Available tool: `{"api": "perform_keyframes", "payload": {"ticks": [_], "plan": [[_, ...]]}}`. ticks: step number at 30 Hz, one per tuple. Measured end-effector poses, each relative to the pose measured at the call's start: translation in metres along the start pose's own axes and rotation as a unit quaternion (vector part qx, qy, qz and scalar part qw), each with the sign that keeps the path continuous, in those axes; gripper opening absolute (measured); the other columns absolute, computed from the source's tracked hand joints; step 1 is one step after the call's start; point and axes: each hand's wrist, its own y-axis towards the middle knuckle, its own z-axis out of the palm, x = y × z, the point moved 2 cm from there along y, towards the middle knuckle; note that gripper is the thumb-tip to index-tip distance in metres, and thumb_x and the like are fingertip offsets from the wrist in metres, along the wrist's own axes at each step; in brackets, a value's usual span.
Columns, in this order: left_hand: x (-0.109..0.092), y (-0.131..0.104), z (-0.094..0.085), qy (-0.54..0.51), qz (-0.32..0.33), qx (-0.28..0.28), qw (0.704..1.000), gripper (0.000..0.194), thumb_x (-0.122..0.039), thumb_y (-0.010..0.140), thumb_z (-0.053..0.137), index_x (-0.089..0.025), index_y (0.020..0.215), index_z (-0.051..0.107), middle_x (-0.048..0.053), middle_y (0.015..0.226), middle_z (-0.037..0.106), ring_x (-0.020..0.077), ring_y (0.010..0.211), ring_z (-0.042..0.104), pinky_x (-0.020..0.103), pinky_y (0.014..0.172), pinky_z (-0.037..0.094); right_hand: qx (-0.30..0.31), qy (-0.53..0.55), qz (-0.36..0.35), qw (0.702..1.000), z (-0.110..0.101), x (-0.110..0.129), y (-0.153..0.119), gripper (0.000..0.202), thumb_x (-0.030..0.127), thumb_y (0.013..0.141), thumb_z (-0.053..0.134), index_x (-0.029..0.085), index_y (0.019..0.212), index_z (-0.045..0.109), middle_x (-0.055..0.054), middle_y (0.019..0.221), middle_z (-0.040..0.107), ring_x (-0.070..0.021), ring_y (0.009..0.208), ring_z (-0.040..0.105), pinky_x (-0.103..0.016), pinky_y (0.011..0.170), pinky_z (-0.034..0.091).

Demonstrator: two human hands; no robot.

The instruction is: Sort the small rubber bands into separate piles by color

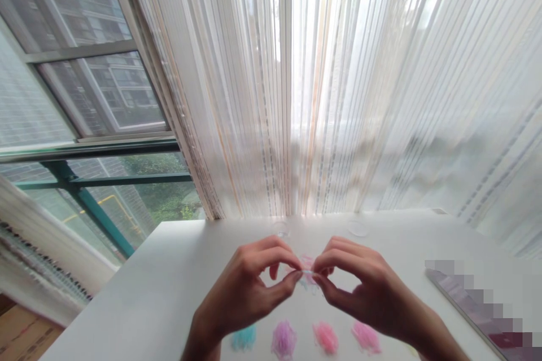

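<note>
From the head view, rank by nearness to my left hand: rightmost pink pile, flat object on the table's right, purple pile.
From the left hand:
1. Purple pile, just below and right
2. Rightmost pink pile, below the right hand
3. Flat object, far right

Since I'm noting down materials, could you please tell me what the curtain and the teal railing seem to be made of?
The curtain looks like thin, sheer fabric, as daylight glows through its striped folds. The railing is probably painted metal, judging by its straight, smooth teal bars.
</note>
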Motion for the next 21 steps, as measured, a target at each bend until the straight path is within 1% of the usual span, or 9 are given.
{"api": "perform_keyframes", "payload": {"ticks": [3, 6, 9, 13, 16, 21], "plan": [[-0.0003, -0.0004, -0.0006, 0.000, 0.005, 0.005, 1.000, 0.012, -0.012, 0.090, 0.071, -0.021, 0.095, 0.077, 0.002, 0.086, 0.072, 0.0110, 0.067, 0.060, 0.022, 0.064, 0.052, 0.010, 0.000, 0.010, 1.000, -0.0009, -0.0011, -0.0018, 0.011, 0.012, 0.092, 0.064, 0.022, 0.088, 0.065, 0.000, 0.073, 0.064, -0.0131, 0.065, 0.061, -0.024, 0.059, 0.050], [0.0000, 0.0000, -0.0004, 0.006, 0.004, 0.002, 1.000, 0.011, -0.014, 0.091, 0.071, -0.022, 0.096, 0.077, 0.002, 0.087, 0.072, 0.0109, 0.069, 0.060, 0.021, 0.065, 0.052, 0.011, 0.001, 0.019, 1.000, -0.0016, -0.0028, -0.0052, 0.010, 0.015, 0.094, 0.066, 0.022, 0.100, 0.067, 0.000, 0.078, 0.066, -0.0130, 0.069, 0.064, -0.024, 0.065, 0.053], [-0.0008, 0.0002, 0.0010, 0.010, 0.005, 0.001, 1.000, 0.012, -0.013, 0.092, 0.070, -0.022, 0.097, 0.078, 0.002, 0.087, 0.073, 0.0111, 0.069, 0.061, 0.021, 0.065, 0.052, 0.003, 0.006, 0.015, 1.000, -0.0011, -0.0044, -0.0087, 0.023, 0.019, 0.092, 0.073, 0.023, 0.113, 0.066, 0.000, 0.083, 0.068, -0.0135, 0.073, 0.066, -0.025, 0.068, 0.056], [-0.0026, -0.0008, 0.0040, 0.016, 0.005, 0.009, 1.000, 0.013, -0.014, 0.092, 0.070, -0.022, 0.097, 0.078, 0.003, 0.087, 0.074, 0.0118, 0.068, 0.061, 0.023, 0.065, 0.052, -0.005, 0.012, 0.016, 1.000, 0.0007, -0.0062, -0.0101, 0.020, 0.018, 0.092, 0.072, 0.024, 0.110, 0.066, -0.001, 0.086, 0.071, -0.0140, 0.075, 0.069, -0.025, 0.071, 0.058], [-0.0030, -0.0012, 0.0055, 0.024, 0.001, 0.016, 1.000, 0.011, -0.015, 0.092, 0.070, -0.022, 0.096, 0.078, 0.003, 0.087, 0.074, 0.0120, 0.068, 0.061, 0.023, 0.064, 0.053, -0.006, 0.016, 0.021, 1.000, 0.0009, -0.0061, -0.0085, 0.022, 0.017, 0.093, 0.071, 0.023, 0.114, 0.066, -0.002, 0.088, 0.073, -0.0146, 0.076, 0.070, -0.026, 0.073, 0.059], [-0.0025, -0.0004, 0.0054, 0.036, -0.001, 0.024, 0.999, 0.014, -0.015, 0.092, 0.070, -0.023, 0.099, 0.079, 0.001, 0.083, 0.073, 0.0119, 0.067, 0.061, 0.023, 0.065, 0.053, 0.018, 0.029, 0.024, 0.999, -0.0008, -0.0036, -0.0053, 0.014, 0.010, 0.093, 0.065, 0.023, 0.096, 0.069, 0.000, 0.083, 0.071, -0.0127, 0.072, 0.068, -0.023, 0.067, 0.057]]}}
